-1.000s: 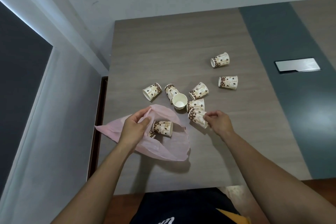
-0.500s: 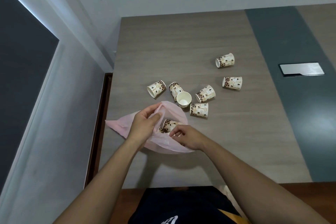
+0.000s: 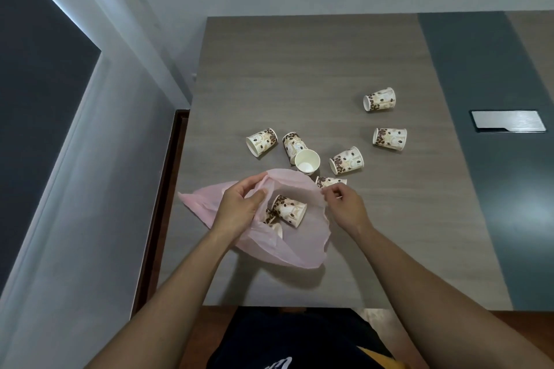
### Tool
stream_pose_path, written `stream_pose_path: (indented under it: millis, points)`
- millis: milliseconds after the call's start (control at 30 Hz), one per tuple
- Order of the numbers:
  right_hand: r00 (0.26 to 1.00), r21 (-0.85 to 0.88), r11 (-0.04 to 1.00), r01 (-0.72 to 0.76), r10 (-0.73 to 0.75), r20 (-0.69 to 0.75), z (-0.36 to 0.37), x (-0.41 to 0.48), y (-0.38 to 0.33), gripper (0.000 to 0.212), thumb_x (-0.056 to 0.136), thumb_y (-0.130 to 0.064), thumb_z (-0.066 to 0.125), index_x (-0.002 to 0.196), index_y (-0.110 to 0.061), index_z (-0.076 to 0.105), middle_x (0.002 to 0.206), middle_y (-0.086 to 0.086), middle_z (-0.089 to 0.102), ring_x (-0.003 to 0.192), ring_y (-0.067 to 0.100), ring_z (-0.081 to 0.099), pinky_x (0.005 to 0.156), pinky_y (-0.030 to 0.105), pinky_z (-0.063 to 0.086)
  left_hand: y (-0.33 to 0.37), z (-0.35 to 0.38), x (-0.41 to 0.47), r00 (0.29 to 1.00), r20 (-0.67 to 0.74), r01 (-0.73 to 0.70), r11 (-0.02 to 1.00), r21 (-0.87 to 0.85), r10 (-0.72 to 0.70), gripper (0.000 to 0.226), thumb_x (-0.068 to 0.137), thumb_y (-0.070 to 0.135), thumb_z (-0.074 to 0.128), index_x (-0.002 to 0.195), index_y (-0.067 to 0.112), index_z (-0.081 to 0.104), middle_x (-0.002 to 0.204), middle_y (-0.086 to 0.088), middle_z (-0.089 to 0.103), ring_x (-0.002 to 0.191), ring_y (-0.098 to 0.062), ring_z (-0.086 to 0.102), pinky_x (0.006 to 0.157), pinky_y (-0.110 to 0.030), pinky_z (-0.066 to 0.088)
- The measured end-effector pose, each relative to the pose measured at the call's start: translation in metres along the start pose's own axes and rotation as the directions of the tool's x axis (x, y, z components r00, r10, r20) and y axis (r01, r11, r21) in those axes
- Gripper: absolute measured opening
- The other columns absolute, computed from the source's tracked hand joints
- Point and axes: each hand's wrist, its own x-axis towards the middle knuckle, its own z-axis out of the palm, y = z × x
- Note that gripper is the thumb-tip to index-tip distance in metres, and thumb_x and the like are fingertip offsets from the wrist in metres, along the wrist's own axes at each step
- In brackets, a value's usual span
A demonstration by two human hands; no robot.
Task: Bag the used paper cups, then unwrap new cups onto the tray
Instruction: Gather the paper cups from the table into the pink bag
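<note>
A pink plastic bag (image 3: pixel 287 246) lies open on the wooden table (image 3: pixel 299 69). My left hand (image 3: pixel 239 210) grips its left rim and holds the mouth up. Inside lies a patterned paper cup (image 3: pixel 289 210), and a second cup (image 3: pixel 269 216) is partly hidden beside it. My right hand (image 3: pixel 344 207) is at the bag's right rim, fingers pinched on the near side of a paper cup (image 3: pixel 329 181) lying on the table. Several more used cups lie loose beyond the bag, among them one (image 3: pixel 261 142) on the left and one (image 3: pixel 307 161) showing its white inside.
Further cups lie to the right (image 3: pixel 346 160), (image 3: pixel 389 139) and far right (image 3: pixel 379 99). A dark green strip (image 3: pixel 479 159) runs down the table with a metal cover plate (image 3: pixel 508 121). The table's left edge borders a wall and dark floor gap (image 3: pixel 168 189).
My right hand dropped a cup into the bag, then drew out and moved right to the cup lying beside the bag's rim. My left hand kept hold of the bag.
</note>
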Motion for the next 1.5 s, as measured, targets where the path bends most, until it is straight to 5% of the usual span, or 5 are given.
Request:
stream_pose_path:
  millis: [533,667,967,1367,1500]
  points:
    - [0.973,-0.166,0.96,-0.227,0.218,-0.073,-0.001,0.039,0.032,0.023,0.097,-0.019,0.069,0.116,-0.023,0.083,0.139,0.018,0.054,0.096,0.031,0.072,0.108,0.036,0.055,0.004,-0.005,0.007,0.995,-0.049,0.087,0.996,0.019,-0.086,0.04,0.107,0.017,0.071,0.141,0.038,0.077,0.141,0.013,0.076,0.132,-0.02,0.071,0.112,-0.054,0.062]
    - [0.943,-0.009,0.949,-0.315,0.314,0.114,0.001,0.038,0.042,0.027,0.1,-0.027,0.067,0.118,-0.02,0.085,0.096,0.008,0.081,0.078,0.022,0.067,0.091,0.045,0.062,0.005,-0.009,0.01,0.995,-0.047,0.091,0.995,0.026,-0.09,0.039,0.107,0.019,0.072,0.14,0.038,0.077,0.14,0.013,0.077,0.131,-0.021,0.072,0.112,-0.055,0.062]
    - [0.967,0.096,0.984,-0.153,0.169,-0.191,-0.031,0.023,0.009,0.053,0.111,-0.046,0.055,0.068,-0.02,0.073,0.065,-0.004,0.07,0.068,0.018,0.065,0.071,0.033,0.044,0.014,-0.006,0.018,0.999,-0.026,0.043,0.999,0.003,-0.043,0.041,0.105,0.014,0.072,0.139,0.036,0.078,0.134,0.015,0.081,0.128,-0.017,0.075,0.113,-0.052,0.061]
    - [0.875,-0.021,0.999,0.035,-0.021,0.484,0.021,-0.028,-0.045,0.026,0.104,-0.039,0.068,0.103,-0.023,0.088,0.1,-0.006,0.086,0.086,0.006,0.077,0.087,0.03,0.059,0.027,-0.006,0.015,1.0,0.008,0.0,0.999,-0.043,0.0,0.04,0.105,0.013,0.072,0.137,0.036,0.079,0.134,0.012,0.081,0.129,-0.019,0.075,0.113,-0.048,0.061]
    - [0.891,-0.107,0.975,0.196,-0.132,0.434,0.042,-0.034,-0.057,0.025,0.099,-0.048,0.071,0.102,-0.028,0.086,0.104,-0.014,0.083,0.094,0.003,0.075,0.092,0.032,0.059,0.031,-0.02,0.007,1.0,-0.004,-0.017,0.999,-0.028,0.017,0.04,0.105,0.015,0.073,0.139,0.035,0.079,0.136,0.014,0.08,0.133,-0.015,0.072,0.118,-0.049,0.057]
